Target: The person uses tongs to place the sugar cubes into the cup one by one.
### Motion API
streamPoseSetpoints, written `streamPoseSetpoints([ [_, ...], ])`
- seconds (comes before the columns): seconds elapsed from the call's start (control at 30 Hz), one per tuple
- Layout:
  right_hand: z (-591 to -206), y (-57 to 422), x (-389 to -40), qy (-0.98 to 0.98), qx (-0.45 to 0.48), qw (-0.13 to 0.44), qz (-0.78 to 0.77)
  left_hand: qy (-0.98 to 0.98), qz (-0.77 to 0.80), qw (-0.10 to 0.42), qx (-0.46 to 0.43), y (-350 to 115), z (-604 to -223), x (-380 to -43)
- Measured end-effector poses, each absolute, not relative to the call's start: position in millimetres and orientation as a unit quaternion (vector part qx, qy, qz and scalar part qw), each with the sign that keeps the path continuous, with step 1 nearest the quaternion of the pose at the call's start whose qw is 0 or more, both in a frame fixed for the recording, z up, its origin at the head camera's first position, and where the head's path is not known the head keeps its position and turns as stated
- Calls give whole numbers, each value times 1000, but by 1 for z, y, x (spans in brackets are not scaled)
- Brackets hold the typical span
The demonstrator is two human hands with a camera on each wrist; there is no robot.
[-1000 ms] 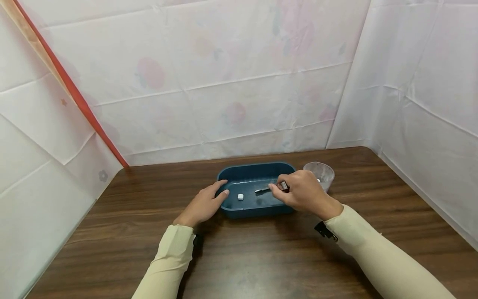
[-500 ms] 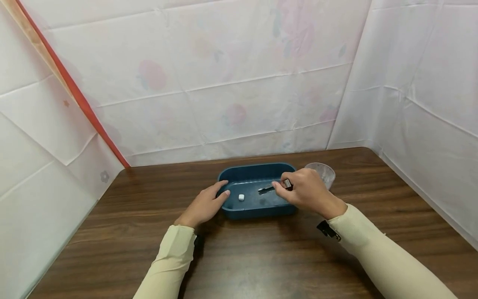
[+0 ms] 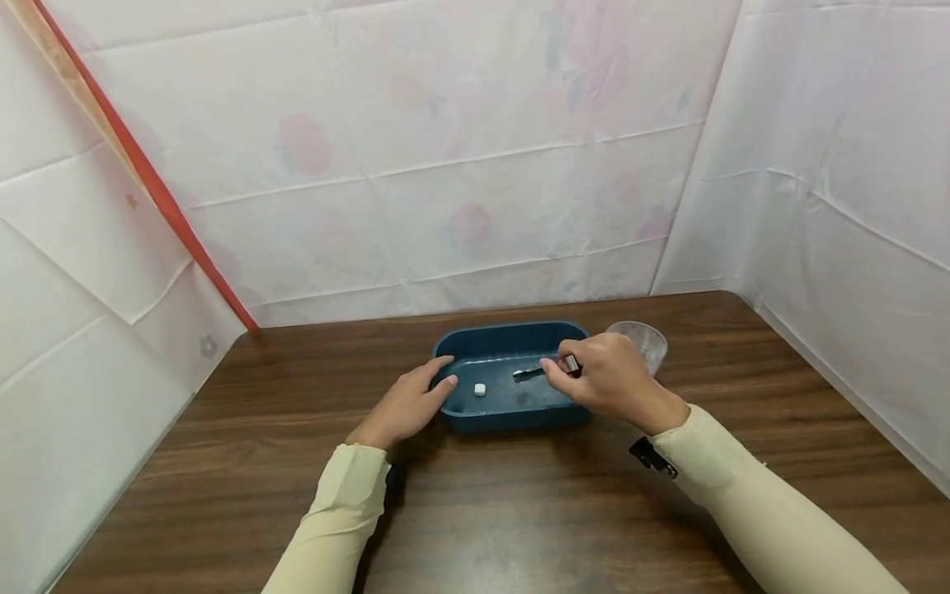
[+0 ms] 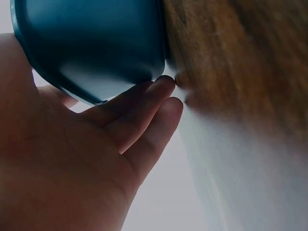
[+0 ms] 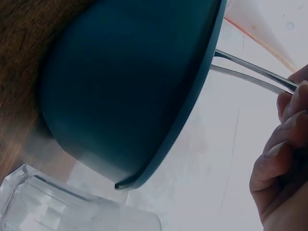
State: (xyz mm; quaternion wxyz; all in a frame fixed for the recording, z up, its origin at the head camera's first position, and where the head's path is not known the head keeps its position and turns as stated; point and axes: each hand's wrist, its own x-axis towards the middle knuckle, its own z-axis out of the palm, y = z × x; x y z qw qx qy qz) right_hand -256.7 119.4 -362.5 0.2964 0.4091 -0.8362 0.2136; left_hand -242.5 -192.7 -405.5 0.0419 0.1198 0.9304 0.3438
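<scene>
A dark blue oblong basin [image 3: 512, 421] stands on the table. My left hand [image 3: 404, 406] holds its left end, thumb and index finger over the rim. In the left wrist view, other fingers [image 4: 144, 110] lie along the outside wall. My right hand [image 3: 609, 381] grips slim metal tongs [image 3: 534, 373] above the basin's right part, their tips pointing left. Two thin arms of the tongs [image 5: 260, 70] show in the right wrist view, their tips hidden behind the basin wall. A small white cube [image 3: 480, 389] lies on the basin floor, left of the tips.
Just right of the basin stands a clear cup [image 3: 647, 342], partly hidden behind my right hand. White patterned sheeting [image 3: 460, 165] hangs behind the brown wooden table [image 3: 505, 511] and along both sides.
The right hand and tongs have shifted slightly right and back, mostly in the first half second. The left hand, basin and white cube stay put.
</scene>
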Motion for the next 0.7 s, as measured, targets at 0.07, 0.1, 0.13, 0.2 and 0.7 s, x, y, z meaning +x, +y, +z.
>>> streamPoseSetpoints([
  [0.07, -362, 120, -258, -835, 409, 300, 213, 930, 344, 41, 120, -193, -405, -242],
  [0.1, -363, 120, -258, -834, 409, 302, 213, 931, 343, 42, 120, -193, -405, -242],
  [0.13, -363, 121, -258, -834, 409, 302, 213, 931, 342, 42, 119, -193, -406, -242],
  [0.2, -363, 122, -258, -835, 407, 303, 214, 931, 341, 43, 120, -193, -407, -242],
  [0.7, -359, 128, -261, -839, 396, 308, 209, 931, 345, 38, 118, -195, -411, -243],
])
